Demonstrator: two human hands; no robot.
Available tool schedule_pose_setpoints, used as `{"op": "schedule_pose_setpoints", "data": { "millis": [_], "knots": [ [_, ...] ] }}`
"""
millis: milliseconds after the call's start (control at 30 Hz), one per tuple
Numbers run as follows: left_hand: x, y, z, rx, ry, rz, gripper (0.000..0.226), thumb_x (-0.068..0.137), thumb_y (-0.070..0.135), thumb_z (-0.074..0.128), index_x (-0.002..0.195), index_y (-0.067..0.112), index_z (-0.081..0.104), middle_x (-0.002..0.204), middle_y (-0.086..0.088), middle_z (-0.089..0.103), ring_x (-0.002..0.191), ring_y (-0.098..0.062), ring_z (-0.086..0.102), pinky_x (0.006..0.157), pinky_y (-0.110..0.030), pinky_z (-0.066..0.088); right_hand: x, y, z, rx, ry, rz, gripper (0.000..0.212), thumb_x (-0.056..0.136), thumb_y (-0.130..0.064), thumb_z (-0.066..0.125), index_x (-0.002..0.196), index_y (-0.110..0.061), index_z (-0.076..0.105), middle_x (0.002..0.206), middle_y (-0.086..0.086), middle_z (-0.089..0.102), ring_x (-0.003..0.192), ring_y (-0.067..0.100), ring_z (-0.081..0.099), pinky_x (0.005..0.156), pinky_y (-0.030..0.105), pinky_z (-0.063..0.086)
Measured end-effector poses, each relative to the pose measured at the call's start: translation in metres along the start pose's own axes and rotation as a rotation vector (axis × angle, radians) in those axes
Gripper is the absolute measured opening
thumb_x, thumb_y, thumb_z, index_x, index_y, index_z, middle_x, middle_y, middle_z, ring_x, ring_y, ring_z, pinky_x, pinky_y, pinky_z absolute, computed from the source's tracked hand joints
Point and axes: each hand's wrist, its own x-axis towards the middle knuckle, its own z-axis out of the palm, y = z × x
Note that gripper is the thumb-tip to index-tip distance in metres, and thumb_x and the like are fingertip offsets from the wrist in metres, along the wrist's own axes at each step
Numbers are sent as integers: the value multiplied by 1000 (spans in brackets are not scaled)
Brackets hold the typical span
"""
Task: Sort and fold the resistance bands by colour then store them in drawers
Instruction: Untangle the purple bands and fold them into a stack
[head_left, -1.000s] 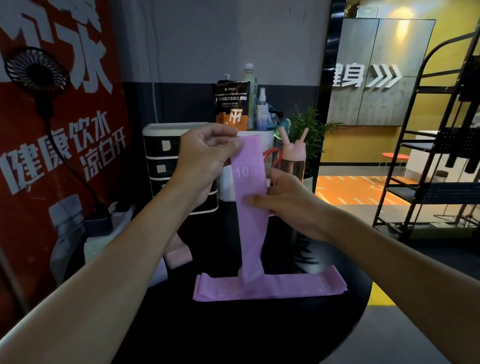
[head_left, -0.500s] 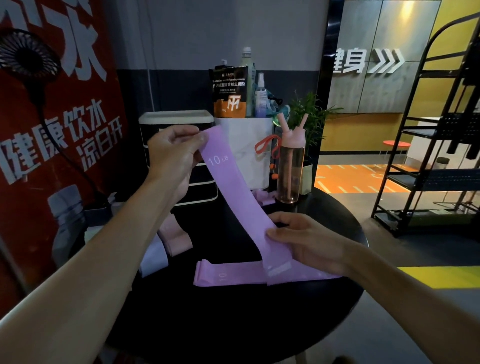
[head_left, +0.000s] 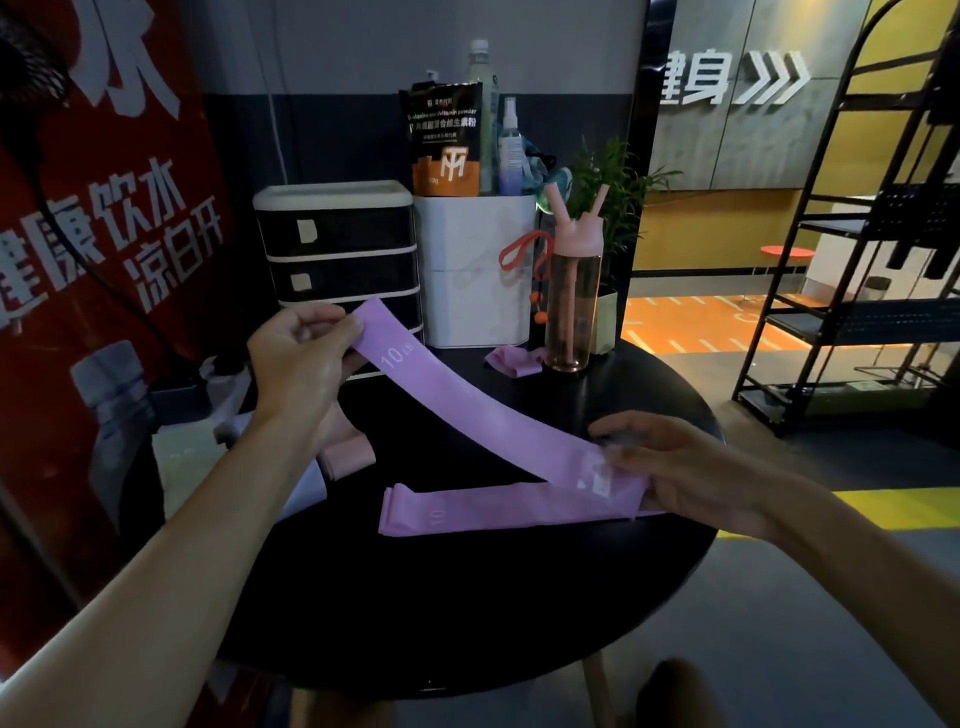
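A purple resistance band (head_left: 467, 410) marked "10 LB" stretches slantwise above the round black table (head_left: 467, 597). My left hand (head_left: 301, 364) pinches its upper left end. My right hand (head_left: 675, 467) holds its lower right end down on a second purple band (head_left: 467, 512) that lies flat on the table. A folded pink band (head_left: 345, 457) lies under my left forearm. Another crumpled purple band (head_left: 511, 360) sits by the bottle. The black drawer unit (head_left: 337, 249) stands at the back left with its drawers closed.
A white bin (head_left: 475, 270) holding a pouch and bottles stands beside the drawers, with a red band (head_left: 524, 254) hanging on it. A pink-lidded bottle (head_left: 571, 296) and a plant (head_left: 613, 187) stand at the back right. A black shelf rack (head_left: 857, 260) stands on the right.
The band was held upright in front of me. Both hands have lowered it, my right hand sliding down to its lower end and onto the flat band. The view tilted down.
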Motion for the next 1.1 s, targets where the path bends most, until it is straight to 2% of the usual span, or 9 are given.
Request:
{"op": "schedule_pose_setpoints", "data": {
  "millis": [167,300,400,500,567,733,867,1000,1100],
  "knots": [
    [-18,-26,-10,53,25,-38,11,89,-3,68,91,7,64,88,-5,61,76,-11,66,72,-26,60,-3,6,-9,26,173,-36,25,83,-6,65,108,-5,62,82,16,57,65,20,57,61,33,51],
    [-32,-41,-15,99,34,-38,12,90,-2,67,88,9,64,82,0,62,75,-10,66,63,-22,57,-9,8,-17,-57,274,-68,13,91,5,58,101,-2,61,77,14,57,65,21,55,63,32,48],
    [-38,-48,-19,132,0,-56,11,90,0,65,89,10,64,87,-4,65,71,-11,69,56,-27,57,-6,11,-20,-378,364,-113,8,92,0,61,95,-7,65,76,11,64,65,18,59,60,29,49],
    [-38,-53,-22,183,-27,-62,14,86,4,67,85,18,67,97,-8,70,90,-32,72,72,-50,61,1,14,-8,-679,374,-128,10,88,-7,69,88,-17,66,80,1,71,69,11,65,63,22,48],
    [-41,-54,-23,205,-26,-65,16,86,3,68,84,19,68,100,-9,70,96,-37,70,79,-59,59,8,17,5,-768,339,-125,12,87,-12,72,86,-21,64,81,-3,70,72,9,66,61,19,46],
    [-46,-57,-24,229,-32,-42,17,87,0,67,84,17,68,97,-10,69,100,-35,68,79,-59,59,29,31,21,-1010,372,-90,18,88,-33,70,99,-27,58,87,-8,65,80,10,65,76,35,56],
    [-47,-58,-27,241,-45,-22,16,86,2,69,86,17,69,98,-10,70,100,-34,68,83,-58,58,39,33,28,-1165,410,-66,22,88,-41,66,99,-28,52,92,-7,64,87,15,62,88,37,48],
    [-46,-59,-30,240,-57,-7,15,86,4,70,86,19,69,97,-8,70,99,-33,68,85,-57,58,46,34,32,-1188,403,-37,25,88,-27,68,108,-24,53,98,-4,61,82,11,57,65,26,40],
    [-47,-58,-32,224,-63,-7,15,88,3,69,87,18,68,96,-7,69,98,-33,68,83,-56,59,49,35,31,-947,452,-62,26,86,-13,70,106,-23,56,86,-5,63,71,5,58,56,16,39]
  ]
}}
